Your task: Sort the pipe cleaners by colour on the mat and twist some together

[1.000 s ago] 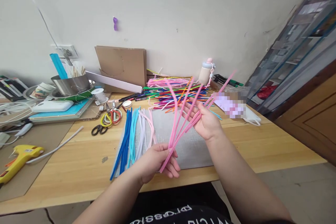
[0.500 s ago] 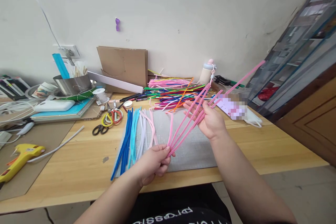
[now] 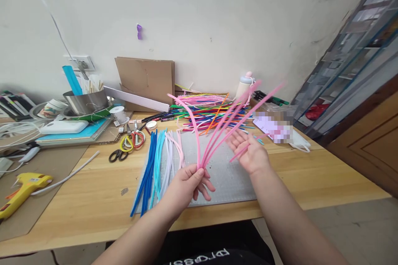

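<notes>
My left hand (image 3: 194,182) pinches several pink pipe cleaners (image 3: 214,140) at their lower ends; they fan upward, one curving off to the left. Palm up, my right hand (image 3: 248,151) has a single pink pipe cleaner (image 3: 239,154) lying across it under the thumb, its fingers stretched toward the fan. Below both hands is a grey cutting mat (image 3: 217,190). Sorted on its left side lie dark blue pipe cleaners (image 3: 148,174), light blue ones (image 3: 158,161), white ones (image 3: 168,161) and pale pink ones (image 3: 178,149).
A heap of mixed pipe cleaners (image 3: 205,112) lies at the back, beside a bottle (image 3: 244,87). Scissors (image 3: 126,145) and a wire spool (image 3: 118,114) are to the left. A yellow glue gun (image 3: 26,186) rests at far left, a phone (image 3: 270,127) at right.
The right hand has come away from the upper part of the bundle, turning palm up with one pipe cleaner. The stems in the left hand have spread, one swinging left.
</notes>
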`<state>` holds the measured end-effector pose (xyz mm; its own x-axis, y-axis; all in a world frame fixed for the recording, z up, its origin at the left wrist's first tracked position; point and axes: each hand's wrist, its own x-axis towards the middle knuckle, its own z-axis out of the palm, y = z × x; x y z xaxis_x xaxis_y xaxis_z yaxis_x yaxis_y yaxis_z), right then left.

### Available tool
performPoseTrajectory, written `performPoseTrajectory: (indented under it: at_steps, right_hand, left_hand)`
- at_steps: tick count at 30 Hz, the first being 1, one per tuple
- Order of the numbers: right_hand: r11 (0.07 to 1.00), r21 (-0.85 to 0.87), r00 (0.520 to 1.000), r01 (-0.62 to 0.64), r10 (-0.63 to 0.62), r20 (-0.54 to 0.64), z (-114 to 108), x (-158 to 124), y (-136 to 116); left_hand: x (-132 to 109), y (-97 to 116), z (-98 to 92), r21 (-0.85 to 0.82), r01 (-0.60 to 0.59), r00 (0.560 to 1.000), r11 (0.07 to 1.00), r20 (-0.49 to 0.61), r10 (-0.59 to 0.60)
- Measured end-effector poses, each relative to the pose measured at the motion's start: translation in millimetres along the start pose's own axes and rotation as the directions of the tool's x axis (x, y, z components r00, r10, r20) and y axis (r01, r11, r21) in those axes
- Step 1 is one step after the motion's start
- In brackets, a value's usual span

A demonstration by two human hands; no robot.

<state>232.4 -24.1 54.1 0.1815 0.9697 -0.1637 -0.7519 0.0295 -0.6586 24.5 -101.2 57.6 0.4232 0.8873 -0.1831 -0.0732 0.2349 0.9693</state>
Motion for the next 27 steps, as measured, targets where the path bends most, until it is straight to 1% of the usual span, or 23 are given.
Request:
performPoseTrajectory:
  at_steps: [1, 2, 4, 5, 8, 10, 12, 14, 15, 19, 23, 25, 27]
  right_hand:
    - [0.997, -0.031, 0.992, -0.075, 0.077, 0.096, 4, -11, 6]
    - [0.988, -0.072, 0.975, -0.134, 0.144, 0.170, 8, -24, 14]
    - [0.973, -0.151, 0.945, -0.176, 0.209, 0.249, 19, -47, 30]
    - [0.967, -0.191, 0.940, -0.168, 0.216, 0.264, 23, -56, 38]
    - [0.938, -0.312, 0.951, -0.150, 0.224, 0.215, 31, -72, 58]
    - [0.926, -0.358, 0.960, -0.124, 0.203, 0.191, 33, -73, 65]
    - [0.926, -0.370, 0.968, -0.076, 0.157, 0.195, 32, -70, 68]
    - [0.936, -0.346, 0.967, -0.062, 0.142, 0.213, 33, -67, 69]
    - [0.945, -0.316, 0.961, -0.083, 0.160, 0.227, 33, -66, 69]
    - [0.952, -0.171, 0.908, -0.253, 0.295, 0.297, 35, -64, 64]
    - [0.914, -0.080, 0.869, -0.399, 0.404, 0.285, 37, -62, 55]
    - [0.891, -0.034, 0.849, -0.452, 0.442, 0.289, 40, -60, 51]
    - [0.871, 0.000, 0.831, -0.491, 0.469, 0.298, 43, -57, 48]
  left_hand:
    - [2, 0, 1.3, 0.000, -0.002, 1.000, 1.000, -0.020, 0.002]
    - [4, -1, 2.8, 0.004, 0.001, 0.999, 1.000, -0.042, 0.000]
    - [8, -4, 5.9, 0.021, 0.008, 0.997, 1.000, -0.079, -0.007]
    - [9, -5, 7.4, 0.027, 0.014, 0.996, 1.000, -0.086, -0.011]
    - [10, -9, 10.3, 0.038, 0.028, 0.997, 0.999, -0.073, -0.025]
    - [10, -12, 10.2, 0.056, 0.041, 0.997, 0.998, -0.063, -0.038]
    - [9, -16, 9.1, 0.074, 0.050, 0.997, 0.996, -0.055, -0.046]
    - [8, -20, 8.1, 0.070, 0.059, 0.997, 0.996, -0.045, -0.056]
    - [7, -22, 8.0, 0.061, 0.064, 0.997, 0.996, -0.041, -0.061]
    - [3, -26, 9.7, 0.019, 0.095, 0.995, 0.995, 0.001, -0.095]
    - [-2, -23, 8.6, -0.042, 0.139, 0.985, 0.989, 0.111, -0.134]
    - [-4, -20, 6.0, -0.083, 0.149, 0.976, 0.985, 0.171, -0.133]
    - [-6, -17, 3.0, -0.113, 0.145, 0.971, 0.983, 0.207, -0.120]
